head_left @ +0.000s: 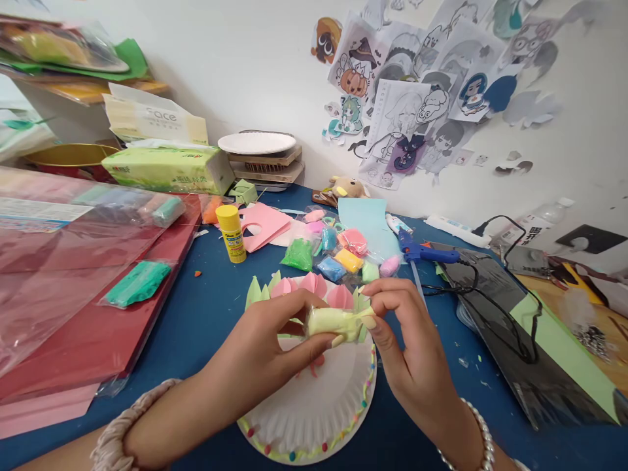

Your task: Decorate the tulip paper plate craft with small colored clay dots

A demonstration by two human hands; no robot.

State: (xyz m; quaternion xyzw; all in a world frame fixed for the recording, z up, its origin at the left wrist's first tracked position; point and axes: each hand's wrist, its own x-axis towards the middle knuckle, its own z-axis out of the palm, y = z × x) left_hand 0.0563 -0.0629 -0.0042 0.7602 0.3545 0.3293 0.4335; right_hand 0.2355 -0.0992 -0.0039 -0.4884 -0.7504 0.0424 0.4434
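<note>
Between my two hands is a pale yellow lump of modelling clay (pixel 331 323) in a clear wrapper. My left hand (pixel 275 340) grips its body between thumb and fingers. At the other end, my right hand (pixel 407 340) pinches the narrow tip of the clay or its wrapper; which one I cannot tell. Just below lies a white paper plate (pixel 304 405), its rim trimmed with a yellow-green strip and small coloured dots. Pink paper petals (pixel 314 284) and green paper leaves (pixel 256 292) stand along its far side, partly hidden by my hands.
Bagged coloured clay (pixel 348 260) lies behind the plate, near a yellow glue stick (pixel 230 234). A blue glue gun (pixel 426 252) with a black cable rests at the right, by a dark sheet pack (pixel 495 314). Red sheets (pixel 147 288) and a teal clay packet (pixel 139 283) are at left.
</note>
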